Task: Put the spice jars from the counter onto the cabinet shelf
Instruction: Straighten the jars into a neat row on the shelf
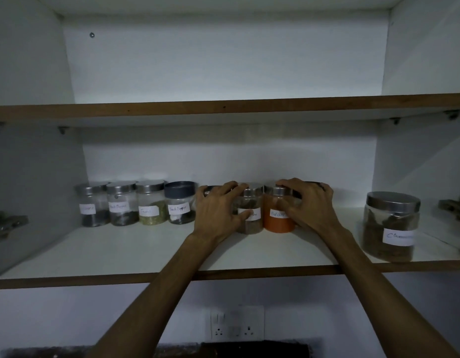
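From my seat I see both arms reaching up onto the lower cabinet shelf (120, 251). My left hand (218, 208) has its grip wrapped round a jar of brown spice (249, 215), fingers curled over the steel lid and the thumb across the white label. My right hand (309, 205) grips the jar of orange powder (278, 218), fingers over its lid and down its right side. The two jars stand upright on the shelf, touching side by side, roughly at the middle of the row.

To the left, four more jars stand in a tight line against the back wall: a dark-filled jar (92, 208) at the far end, a second jar (121, 206) beside it, a jar with greenish seeds (151, 205), and a black pepper jar (181, 204) with a dark lid. The lid of one more jar (209, 189) peeps out just behind my left hand; I cannot read its contents. Well apart on the right, nearer the shelf's front edge, stands a larger jar (390, 227) with brown pieces and a handwritten label.

The upper shelf (223, 107) runs across above. Below the cabinet, a wall socket (236, 325) sits on the wall between my forearms.
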